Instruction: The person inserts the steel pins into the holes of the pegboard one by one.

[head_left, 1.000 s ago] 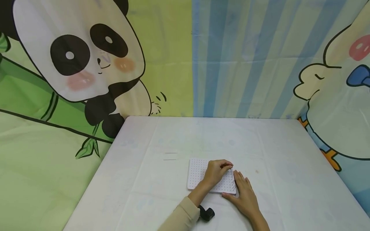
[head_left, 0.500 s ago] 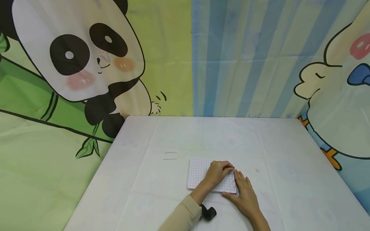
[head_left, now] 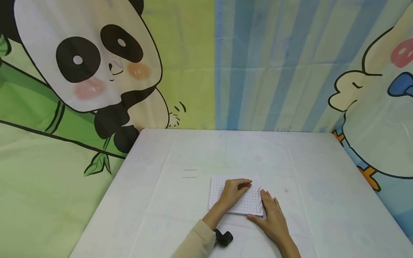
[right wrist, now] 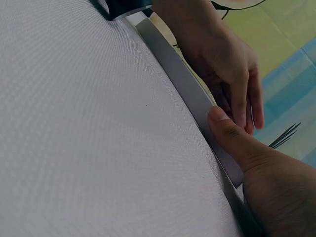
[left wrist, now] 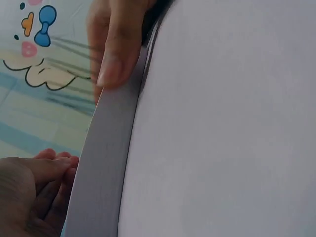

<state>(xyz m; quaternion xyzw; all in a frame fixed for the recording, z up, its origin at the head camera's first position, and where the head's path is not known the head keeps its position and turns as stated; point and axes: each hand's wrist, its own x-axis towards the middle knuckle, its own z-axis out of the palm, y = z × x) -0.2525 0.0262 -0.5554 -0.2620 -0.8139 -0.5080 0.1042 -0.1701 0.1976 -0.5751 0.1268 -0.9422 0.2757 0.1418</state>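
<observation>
A white perforated board [head_left: 221,188] lies flat on the white table [head_left: 316,168]. Several thin pins [head_left: 259,196] stand in a row along its right edge. My left hand [head_left: 233,190], in a beige sleeve, rests on top of the board with loosely bent fingers [right wrist: 237,94]; I see nothing in it. My right hand [head_left: 270,212] lies flat on the table against the board's right side, its thumb [right wrist: 229,133] pressing the board's near edge [right wrist: 173,69]. In the left wrist view that thumb [left wrist: 116,44] touches the board's edge [left wrist: 103,163], and my left fingertips [left wrist: 52,163] are bunched beyond it.
Two thin loose pins [head_left: 190,173] lie on the table left of the board. A black wrist camera [head_left: 224,237] sits under my left forearm. Printed cartoon cloths hang around the table on the left, back and right.
My left hand let go of the pin at the board's right edge and drew back leftward over the board. The right hand stayed in place.
</observation>
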